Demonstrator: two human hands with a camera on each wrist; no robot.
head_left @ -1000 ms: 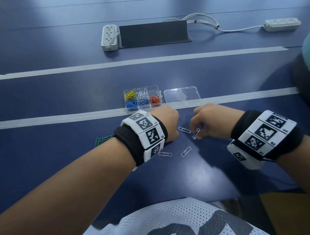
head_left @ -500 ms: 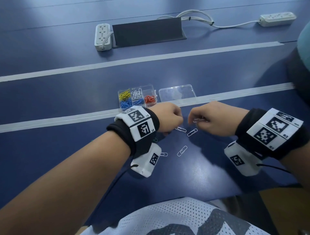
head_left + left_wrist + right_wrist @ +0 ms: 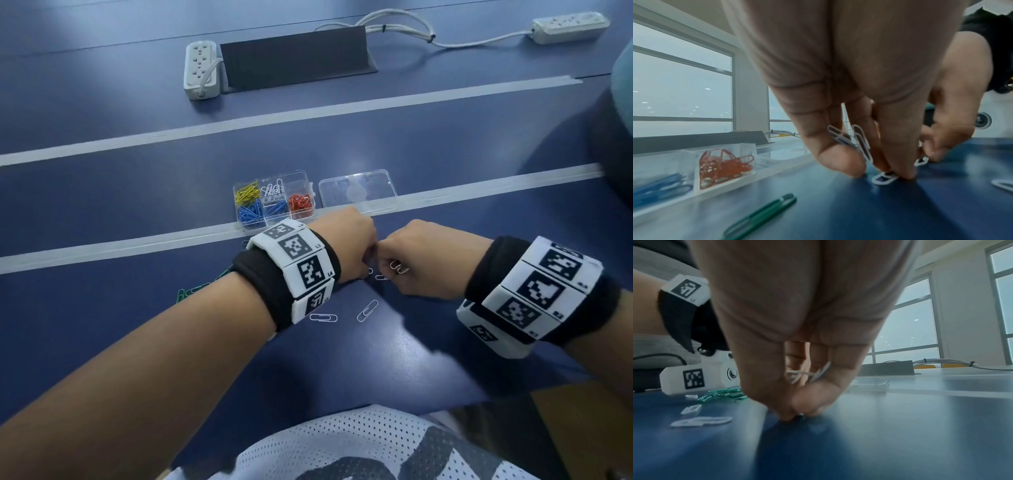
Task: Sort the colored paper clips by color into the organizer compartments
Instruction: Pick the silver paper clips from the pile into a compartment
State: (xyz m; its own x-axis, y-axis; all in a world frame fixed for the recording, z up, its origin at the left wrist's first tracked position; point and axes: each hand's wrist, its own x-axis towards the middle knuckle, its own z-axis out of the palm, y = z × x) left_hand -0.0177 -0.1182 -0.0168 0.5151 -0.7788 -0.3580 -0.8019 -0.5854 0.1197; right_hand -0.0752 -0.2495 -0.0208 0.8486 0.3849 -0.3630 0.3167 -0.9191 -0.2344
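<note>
The clear organizer on the blue table holds yellow, white, blue and red clips in separate compartments. My left hand is curled just below it, holding white paper clips against its fingers while its fingertips press another white clip on the table. My right hand sits close beside it, fingers curled round white clips, its fingertips down on the table. Two more white clips lie below the hands. Green clips lie left of my left wrist.
The organizer's clear lid lies to its right on a strip of pale tape. Farther back stand a dark cable cover and two power strips with a cable. The table's front edge is near my body.
Both hands have dropped to the table and drawn together until they almost touch. The right hand kept its white clips throughout.
</note>
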